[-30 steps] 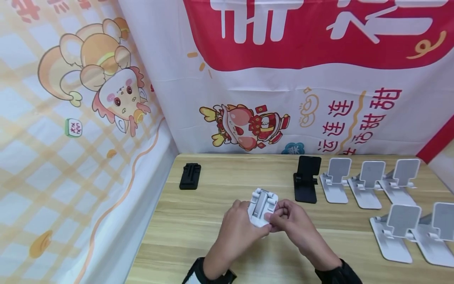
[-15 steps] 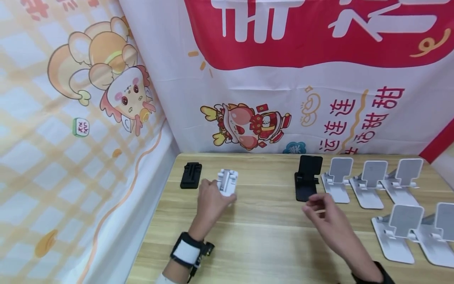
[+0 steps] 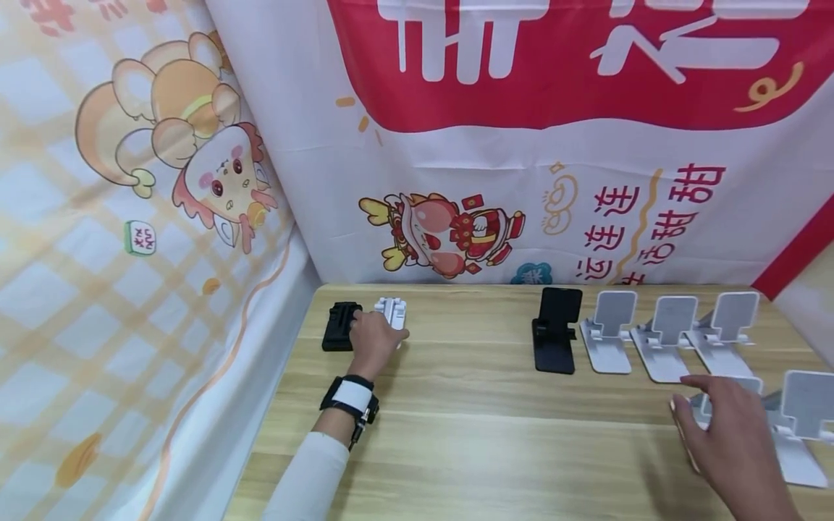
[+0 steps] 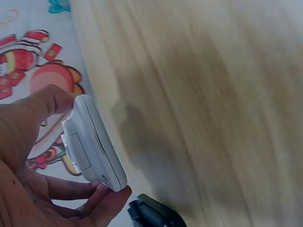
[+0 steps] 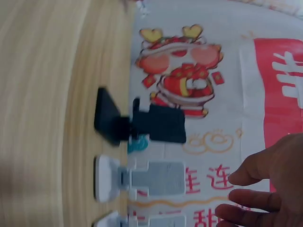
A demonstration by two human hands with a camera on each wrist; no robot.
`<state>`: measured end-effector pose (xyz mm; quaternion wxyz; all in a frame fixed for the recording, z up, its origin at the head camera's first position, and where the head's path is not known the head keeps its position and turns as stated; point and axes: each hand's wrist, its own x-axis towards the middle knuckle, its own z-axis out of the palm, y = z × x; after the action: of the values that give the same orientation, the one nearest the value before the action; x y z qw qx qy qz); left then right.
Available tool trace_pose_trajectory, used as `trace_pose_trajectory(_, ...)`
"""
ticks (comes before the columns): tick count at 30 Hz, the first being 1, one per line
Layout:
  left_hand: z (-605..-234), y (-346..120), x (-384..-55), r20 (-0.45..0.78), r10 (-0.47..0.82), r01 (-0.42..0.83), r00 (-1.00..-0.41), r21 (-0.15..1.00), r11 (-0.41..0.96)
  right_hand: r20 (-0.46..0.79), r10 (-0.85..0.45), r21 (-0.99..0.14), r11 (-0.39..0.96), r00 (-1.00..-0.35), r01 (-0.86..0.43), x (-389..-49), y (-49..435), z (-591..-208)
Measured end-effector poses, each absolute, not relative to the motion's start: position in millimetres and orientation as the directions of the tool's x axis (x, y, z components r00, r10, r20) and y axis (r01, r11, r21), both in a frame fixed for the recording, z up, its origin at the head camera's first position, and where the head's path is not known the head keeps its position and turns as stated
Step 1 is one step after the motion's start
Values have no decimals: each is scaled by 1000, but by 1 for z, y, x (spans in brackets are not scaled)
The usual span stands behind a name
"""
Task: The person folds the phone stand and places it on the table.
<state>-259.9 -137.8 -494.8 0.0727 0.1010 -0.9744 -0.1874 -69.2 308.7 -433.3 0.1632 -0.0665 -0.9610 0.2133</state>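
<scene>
Head view, left grip (image 3: 376, 341) pinching white stand (image 3: 392, 310), far-left corner of worktop (image 3: 469, 441), beside folded black stand (image 3: 337, 331), right grip (image 3: 726, 427) released, toward right edge.

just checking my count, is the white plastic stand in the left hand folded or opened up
Folded: the white plastic stand in the left hand shows as a compact slab, with nothing propped up.
</scene>
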Motion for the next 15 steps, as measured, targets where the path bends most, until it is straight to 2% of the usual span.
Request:
trace_pose_trajectory(4,-505,-145,-269,81,-237,-196,-968,344,918,308,166,-302,951,-937,70,-68,326,-440)
trace_pose_trajectory(7,-510,-149,-271,51,-249,-220,-967,319,922,271,121,-236,970,-955,56,-70,343,-444)
trace_pose_trajectory(11,-513,-150,-272,19,-239,-222,-971,309,925,194,87,-227,973,-977,41,-71,361,-447)
trace_pose_trajectory(15,-512,-145,-276,0,-223,-212,-975,316,925,127,119,-248,965,-985,85,-72,369,-446)
